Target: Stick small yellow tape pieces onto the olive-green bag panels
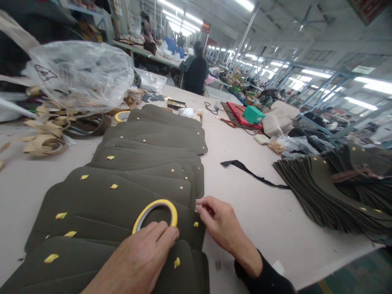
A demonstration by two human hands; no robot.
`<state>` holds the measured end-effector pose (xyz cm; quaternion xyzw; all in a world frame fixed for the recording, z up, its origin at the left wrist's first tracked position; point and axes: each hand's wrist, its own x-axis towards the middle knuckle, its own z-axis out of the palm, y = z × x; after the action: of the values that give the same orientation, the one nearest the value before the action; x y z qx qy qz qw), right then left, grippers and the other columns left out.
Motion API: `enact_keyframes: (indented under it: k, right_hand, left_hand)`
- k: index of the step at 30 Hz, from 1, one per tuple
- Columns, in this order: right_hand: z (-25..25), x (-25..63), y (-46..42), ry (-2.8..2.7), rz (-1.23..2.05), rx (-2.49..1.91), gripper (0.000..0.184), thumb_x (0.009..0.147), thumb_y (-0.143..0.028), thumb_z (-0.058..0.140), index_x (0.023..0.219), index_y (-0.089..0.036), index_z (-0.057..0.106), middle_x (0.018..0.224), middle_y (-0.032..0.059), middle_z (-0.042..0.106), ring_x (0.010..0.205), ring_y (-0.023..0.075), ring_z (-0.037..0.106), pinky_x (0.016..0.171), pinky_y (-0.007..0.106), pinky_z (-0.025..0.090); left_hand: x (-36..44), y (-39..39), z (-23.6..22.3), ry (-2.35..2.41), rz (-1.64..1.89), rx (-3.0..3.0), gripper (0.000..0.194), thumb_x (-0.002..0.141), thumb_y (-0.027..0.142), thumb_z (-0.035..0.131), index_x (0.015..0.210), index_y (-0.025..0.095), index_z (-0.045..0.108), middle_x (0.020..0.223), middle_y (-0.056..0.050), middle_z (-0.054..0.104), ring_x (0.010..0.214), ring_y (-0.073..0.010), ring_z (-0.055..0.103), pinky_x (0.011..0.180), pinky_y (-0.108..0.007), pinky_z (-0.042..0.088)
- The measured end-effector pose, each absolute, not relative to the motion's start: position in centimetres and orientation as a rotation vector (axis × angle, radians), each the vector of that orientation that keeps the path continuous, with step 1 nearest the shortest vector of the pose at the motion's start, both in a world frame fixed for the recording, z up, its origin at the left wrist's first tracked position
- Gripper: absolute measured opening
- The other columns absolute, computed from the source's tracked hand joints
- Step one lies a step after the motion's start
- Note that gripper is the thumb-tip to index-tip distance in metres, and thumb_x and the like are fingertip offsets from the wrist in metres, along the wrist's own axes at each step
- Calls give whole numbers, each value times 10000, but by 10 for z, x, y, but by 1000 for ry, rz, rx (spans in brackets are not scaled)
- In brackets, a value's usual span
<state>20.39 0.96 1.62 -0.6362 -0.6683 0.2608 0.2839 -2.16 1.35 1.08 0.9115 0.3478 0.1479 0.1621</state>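
Closed around a roll of yellow tape [173, 212], my left hand [143, 249] is over a row of overlapping dark olive fabric panels [122, 208]. Small yellow tape pieces [114, 186] stick to several panels, and others carry small gold-coloured studs [181, 188]. My right hand [222, 220] is at the right edge of the panels, thumb and forefinger pinched together. Whatever is between those fingertips is too small to make out. A yellow tape piece [196, 224] lies on the panel just left of the right thumb.
A black fabric strip [251, 173] and a bundle of olive panels [330, 192] lie to the right. Clear plastic bags [82, 73] and tan strap coils [45, 143] are at left. Farther back are another tape roll [122, 116], a green box [253, 115] and a person [196, 73].
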Motion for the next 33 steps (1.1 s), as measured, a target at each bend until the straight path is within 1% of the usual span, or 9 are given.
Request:
enact_keyframes:
  k: [4, 7, 11, 14, 20, 22, 25, 28, 33]
  right_hand:
    - [6, 200, 32, -1796, 510, -1744, 375, 812, -236, 621, 1175, -194, 536, 849, 18, 654, 644, 142, 615, 660, 277, 501]
    - [1, 191, 43, -1933, 414, -1751, 515, 784, -261, 645, 1263, -200, 465, 937, 49, 644, 714, 173, 633, 699, 313, 514]
    - [-1, 184, 54, -2014, 349, -1775, 545, 787, -281, 639, 1287, -185, 445, 969, 70, 641, 778, 201, 642, 733, 337, 518]
    - [0, 187, 69, -2023, 240, -1776, 554, 804, -301, 632, 1304, -162, 437, 983, 84, 644, 815, 214, 639, 763, 349, 514]
    - [7, 195, 86, -1932, 218, -1697, 434, 829, -246, 597, 1245, -159, 513, 982, 80, 650, 763, 184, 625, 737, 328, 506]
    - [14, 193, 77, -1850, 307, -1624, 337, 852, -223, 572, 1185, -166, 567, 923, 61, 659, 704, 162, 612, 696, 302, 501]
    - [26, 182, 55, -1818, 575, -1409, 171, 898, -207, 535, 1018, -187, 655, 810, 29, 677, 667, 137, 613, 640, 253, 495]
    - [33, 166, 37, -1941, 638, -1131, 166, 881, -154, 553, 1001, -185, 663, 840, 36, 693, 733, 142, 627, 682, 254, 504]
    - [32, 150, 33, -2125, 469, -949, 195, 888, -125, 546, 1059, -165, 630, 969, 80, 684, 862, 168, 618, 770, 287, 514]
  left_hand:
    - [-26, 23, 15, 964, 482, 2655, 254, 911, 91, 368, 897, 237, 576, 839, -4, 630, 759, -149, 595, 752, -252, 497]
    - [-38, 34, 25, 994, 615, 2704, 254, 953, 134, 332, 937, 238, 563, 839, -5, 639, 740, -152, 621, 699, -261, 505]
    - [-57, 48, 39, 1026, 767, 2740, 210, 994, 238, 325, 983, 241, 534, 823, 7, 650, 700, -130, 650, 617, -229, 500]
    - [-67, 55, 43, 1086, 811, 2760, 199, 1000, 289, 339, 1039, 241, 528, 904, -1, 683, 779, -134, 680, 661, -224, 519]
    - [-70, 54, 36, 1122, 899, 2700, 203, 992, 315, 393, 1094, 256, 558, 1014, 19, 718, 899, -115, 694, 803, -185, 539]
    - [-66, 51, 35, 1136, 922, 2635, 234, 986, 330, 414, 1167, 257, 544, 1053, 27, 722, 920, -98, 694, 820, -148, 531]
    - [-60, 47, 30, 1145, 890, 2599, 381, 989, 344, 407, 1352, 228, 427, 1202, -3, 679, 1026, -97, 667, 875, -129, 508]
    - [-55, 43, 23, 1146, 893, 2605, 452, 991, 353, 399, 1413, 195, 353, 1269, -29, 641, 1077, -106, 646, 903, -138, 498]
    - [-49, 38, 15, 1166, 937, 2592, 429, 996, 372, 381, 1373, 167, 377, 1157, -42, 701, 962, -125, 695, 797, -153, 545]
